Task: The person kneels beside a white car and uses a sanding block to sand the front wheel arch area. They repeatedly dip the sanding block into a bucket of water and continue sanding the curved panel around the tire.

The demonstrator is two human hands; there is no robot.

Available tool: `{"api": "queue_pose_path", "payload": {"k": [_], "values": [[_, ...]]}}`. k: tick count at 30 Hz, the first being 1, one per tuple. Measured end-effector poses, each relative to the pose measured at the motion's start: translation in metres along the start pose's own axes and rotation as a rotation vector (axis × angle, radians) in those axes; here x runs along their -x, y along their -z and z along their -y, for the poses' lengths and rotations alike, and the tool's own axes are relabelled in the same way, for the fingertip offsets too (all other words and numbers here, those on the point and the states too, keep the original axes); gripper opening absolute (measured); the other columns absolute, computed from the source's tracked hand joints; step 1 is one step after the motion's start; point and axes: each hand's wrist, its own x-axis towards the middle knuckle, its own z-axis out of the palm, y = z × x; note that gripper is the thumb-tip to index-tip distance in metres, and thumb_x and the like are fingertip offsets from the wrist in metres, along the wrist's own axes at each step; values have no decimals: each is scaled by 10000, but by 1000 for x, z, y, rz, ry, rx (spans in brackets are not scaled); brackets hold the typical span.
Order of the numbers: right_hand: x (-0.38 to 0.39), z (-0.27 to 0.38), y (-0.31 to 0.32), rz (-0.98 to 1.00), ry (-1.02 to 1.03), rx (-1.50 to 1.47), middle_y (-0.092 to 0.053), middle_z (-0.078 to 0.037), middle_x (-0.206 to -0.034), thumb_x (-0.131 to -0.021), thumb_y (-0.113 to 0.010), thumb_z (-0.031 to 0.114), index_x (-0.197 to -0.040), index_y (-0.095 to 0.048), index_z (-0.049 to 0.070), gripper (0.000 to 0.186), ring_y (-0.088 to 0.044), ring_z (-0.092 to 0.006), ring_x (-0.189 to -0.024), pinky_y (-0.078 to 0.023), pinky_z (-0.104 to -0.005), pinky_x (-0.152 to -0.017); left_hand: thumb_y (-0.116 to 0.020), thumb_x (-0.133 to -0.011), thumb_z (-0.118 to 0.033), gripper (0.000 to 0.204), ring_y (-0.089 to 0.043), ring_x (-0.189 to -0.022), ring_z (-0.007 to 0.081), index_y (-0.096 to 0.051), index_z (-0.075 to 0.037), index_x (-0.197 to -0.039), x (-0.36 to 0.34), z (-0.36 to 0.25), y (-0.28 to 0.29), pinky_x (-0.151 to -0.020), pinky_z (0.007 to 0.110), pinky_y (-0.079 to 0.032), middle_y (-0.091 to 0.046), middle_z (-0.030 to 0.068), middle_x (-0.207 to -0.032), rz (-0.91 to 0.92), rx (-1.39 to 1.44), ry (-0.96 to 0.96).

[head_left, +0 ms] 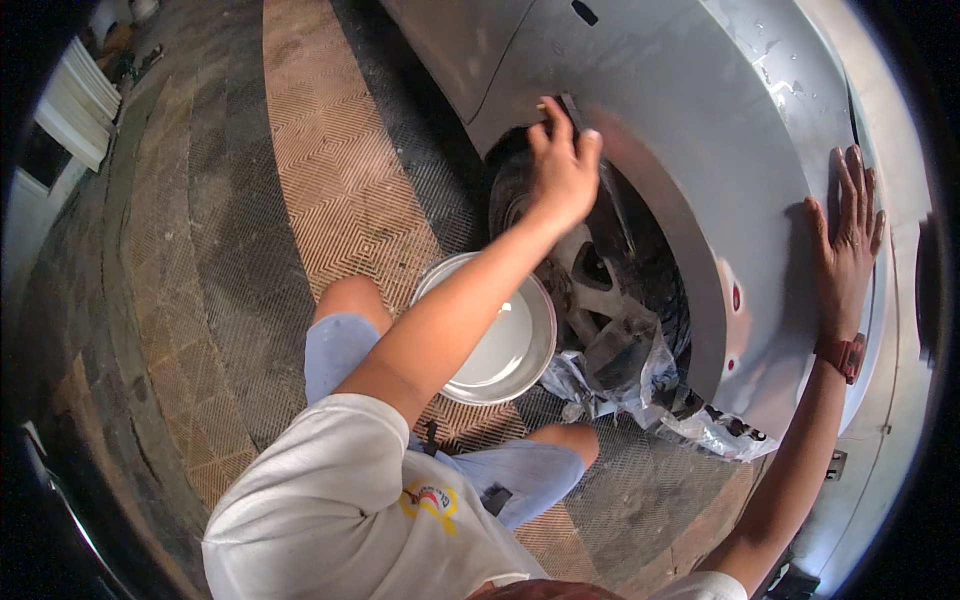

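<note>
Ribbed grating floor (340,150), in tan and dark bands, spreads beneath us. On it sits a round metal basin (495,335) holding pale liquid, beside our knee. Our left hand (562,165) clenches a small dark sanding block (572,108) against the wheel arch lip of the smooth grey fender (700,130). Crumpled plastic sheeting (640,390) wraps the wheel (590,270). Our right hand (848,235) lies flat and released on the panel. A slipping block could gouge the curve, we judge; a shifting knee might tip the basin.

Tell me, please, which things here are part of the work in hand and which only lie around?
In use: left hand rubbing a dark sanding block along the wheel arch; right hand flat on the grey fender; metal bowl.

Lying about: white panels; crumpled plastic sheet.
</note>
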Motion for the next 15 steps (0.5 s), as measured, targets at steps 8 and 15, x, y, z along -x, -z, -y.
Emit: {"api": "queue_pose_path", "payload": {"k": [8, 15], "values": [[3, -2, 1, 1, -28, -3, -336, 48, -1767, -1046, -477, 721, -1668, -400, 397, 706, -219, -213, -1663, -109, -539, -1356, -530, -1090, -490, 963, -413, -1449, 579, -8, 35, -1706, -15, -6, -1, -1209, 535, -385, -285, 457, -1569, 86, 100, 230], [0, 4, 4, 37, -32, 32, -345, 37, -1763, -1045, -482, 716, -1673, -395, 380, 717, -223, -209, -1661, -109, -506, -1362, -484, -1108, -472, 891, -486, -1409, 548, -48, 18, -1710, -62, 33, 26, -1176, 534, -440, -344, 428, -1569, 40, -8, 373]]}}
